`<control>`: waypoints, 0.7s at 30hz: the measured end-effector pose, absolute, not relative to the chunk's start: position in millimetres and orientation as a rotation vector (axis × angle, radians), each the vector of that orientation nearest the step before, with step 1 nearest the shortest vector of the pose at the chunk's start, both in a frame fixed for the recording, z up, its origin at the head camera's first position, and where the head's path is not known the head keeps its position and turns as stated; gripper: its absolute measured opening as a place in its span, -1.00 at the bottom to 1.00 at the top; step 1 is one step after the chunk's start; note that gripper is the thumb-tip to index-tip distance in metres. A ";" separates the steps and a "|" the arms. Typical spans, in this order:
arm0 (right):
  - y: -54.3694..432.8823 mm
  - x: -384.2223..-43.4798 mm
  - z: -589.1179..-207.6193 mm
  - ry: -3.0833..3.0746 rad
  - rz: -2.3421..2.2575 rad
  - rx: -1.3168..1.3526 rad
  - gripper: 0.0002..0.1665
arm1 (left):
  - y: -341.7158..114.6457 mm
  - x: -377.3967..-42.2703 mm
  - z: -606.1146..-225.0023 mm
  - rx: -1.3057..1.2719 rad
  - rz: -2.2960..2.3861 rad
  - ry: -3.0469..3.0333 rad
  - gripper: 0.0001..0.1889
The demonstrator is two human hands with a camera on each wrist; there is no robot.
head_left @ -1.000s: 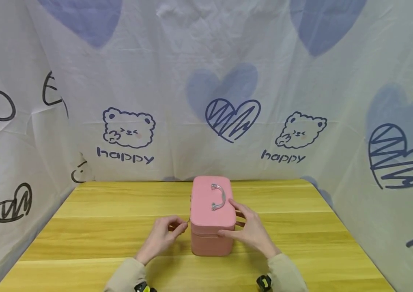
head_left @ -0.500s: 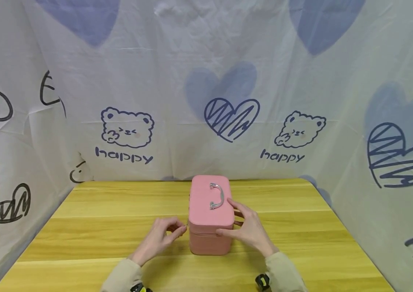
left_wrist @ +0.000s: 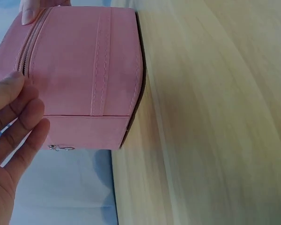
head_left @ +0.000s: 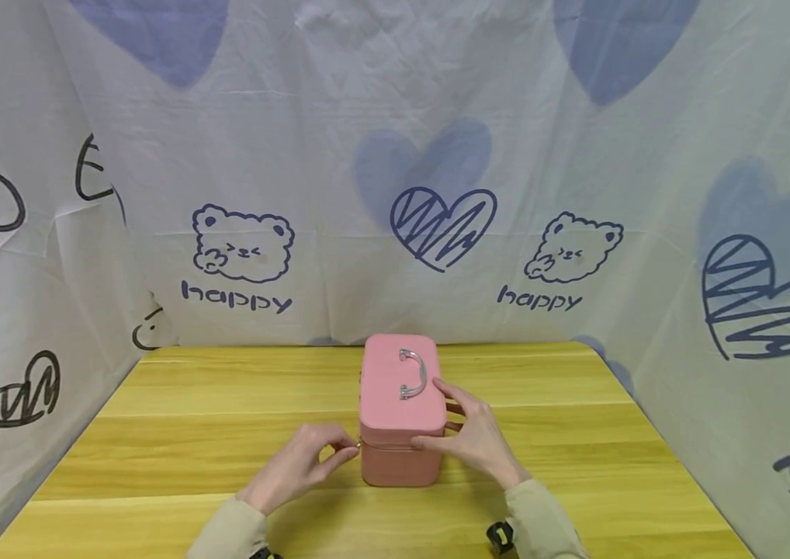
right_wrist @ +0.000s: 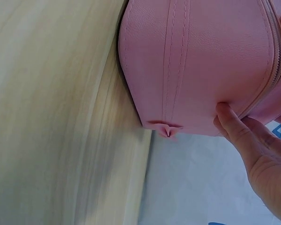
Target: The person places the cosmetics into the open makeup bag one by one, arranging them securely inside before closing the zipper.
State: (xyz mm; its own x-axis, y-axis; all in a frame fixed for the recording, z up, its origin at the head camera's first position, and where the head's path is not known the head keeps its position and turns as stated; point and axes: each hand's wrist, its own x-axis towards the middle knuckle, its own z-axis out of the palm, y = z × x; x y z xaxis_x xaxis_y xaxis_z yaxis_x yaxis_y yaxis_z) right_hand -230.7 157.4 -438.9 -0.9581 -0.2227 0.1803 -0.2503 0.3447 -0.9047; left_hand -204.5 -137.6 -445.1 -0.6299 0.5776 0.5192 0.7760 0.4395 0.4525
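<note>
A pink vanity case (head_left: 400, 388) with a curved silver handle (head_left: 414, 374) on its lid stands upright on the table. My left hand (head_left: 300, 463) is at the case's near left corner, thumb and index finger pinching a small zipper pull, mostly hidden by the fingertips. In the left wrist view, the zipper (left_wrist: 32, 40) runs on from those fingertips along the near side below the lid. My right hand (head_left: 477, 439) holds the right side of the case, its thumb on the near face and its index fingertip at the lid's edge. Its other fingers are partly hidden.
The case rests on a wooden table (head_left: 227, 435), close to its back edge. White cloth (head_left: 339, 155) printed with hearts and bears hangs behind and at both sides. Small metal hardware (left_wrist: 61, 148) shows on another side of the case.
My left hand has moved slightly towards me, bringing the zipper pull from the case's left side to its near left corner. My right hand keeps its hold on the case.
</note>
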 end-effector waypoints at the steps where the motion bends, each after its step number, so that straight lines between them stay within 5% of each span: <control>1: 157.3 -230.9 -438.6 -2.556 1.725 0.447 0.19 | -137.3 -204.2 -444.5 -1.179 -0.961 -2.402 -0.94; 21: 155.7 -230.6 -440.6 -2.560 1.701 0.426 0.15 | -124.7 -200.7 -443.2 -1.278 -0.851 -2.358 -0.92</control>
